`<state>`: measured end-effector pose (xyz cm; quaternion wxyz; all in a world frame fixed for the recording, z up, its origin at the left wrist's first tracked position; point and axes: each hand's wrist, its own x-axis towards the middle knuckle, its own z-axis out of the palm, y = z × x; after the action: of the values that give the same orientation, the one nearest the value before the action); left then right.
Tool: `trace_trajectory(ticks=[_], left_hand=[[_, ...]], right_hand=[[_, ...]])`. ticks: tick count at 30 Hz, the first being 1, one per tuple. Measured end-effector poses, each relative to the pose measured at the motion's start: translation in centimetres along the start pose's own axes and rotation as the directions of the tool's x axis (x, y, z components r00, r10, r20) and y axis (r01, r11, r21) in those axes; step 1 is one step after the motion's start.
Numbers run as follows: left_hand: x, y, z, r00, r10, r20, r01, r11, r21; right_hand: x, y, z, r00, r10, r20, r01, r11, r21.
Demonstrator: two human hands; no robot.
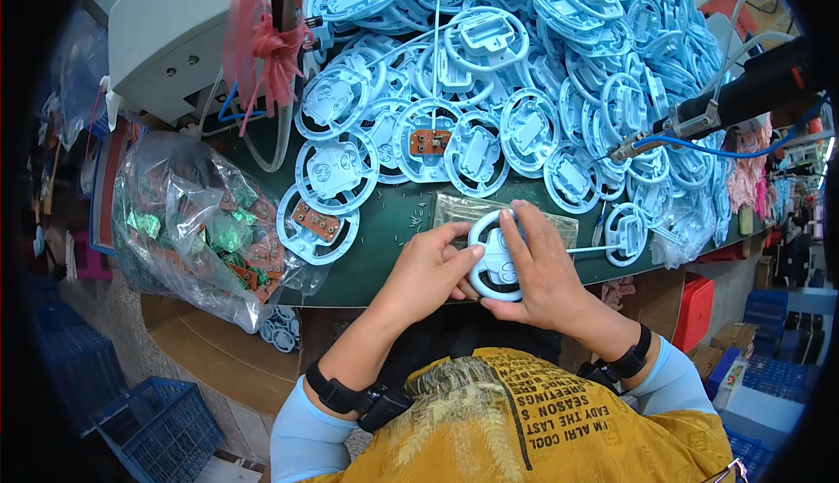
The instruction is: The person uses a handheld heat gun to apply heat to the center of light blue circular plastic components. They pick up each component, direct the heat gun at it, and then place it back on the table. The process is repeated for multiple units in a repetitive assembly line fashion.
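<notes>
Near the front edge of the green table, I hold a light-blue toy steering wheel (pixel 497 266) between both hands. My left hand (pixel 430 269) is closed on its left rim, thumb on top. My right hand (pixel 544 275) grips the right side, with fingers over the upper rim and thumb below. Just beyond my hands lies a clear plastic bag (pixel 454 207), partly covered by them. To the left, one open wheel half (pixel 284 223) carries a brown circuit board (pixel 316 220). Farther off, another wheel half (pixel 404 120) has a brown board (pixel 430 141) in it.
A large heap of blue wheels (pixel 524 133) covers the far table. Loose screws (pixel 418 212) lie on the tabletop (pixel 371 275). At left are a bag of circuit boards (pixel 188 212) and a white machine (pixel 175 33). A black powered screwdriver (pixel 743 90) reaches in from the right.
</notes>
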<state>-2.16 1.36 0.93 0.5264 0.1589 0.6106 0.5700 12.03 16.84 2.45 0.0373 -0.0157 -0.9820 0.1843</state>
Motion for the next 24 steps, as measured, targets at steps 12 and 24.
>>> trace_trajectory(ticks=[12, 24], left_hand=[[0.3, 0.2, 0.1, 1.0, -0.011, -0.028, 0.015, 0.99, 0.143], [-0.3, -0.3, -0.4, 0.466, 0.801, 0.377, -0.651, 0.021, 0.759]], right_hand=[[-1.0, 2.0, -1.1, 0.99, 0.13, -0.058, -0.087, 0.873, 0.479], [4.4, 11.2, -17.7, 0.781, 0.273, -0.562, 0.344, 0.563, 0.752]])
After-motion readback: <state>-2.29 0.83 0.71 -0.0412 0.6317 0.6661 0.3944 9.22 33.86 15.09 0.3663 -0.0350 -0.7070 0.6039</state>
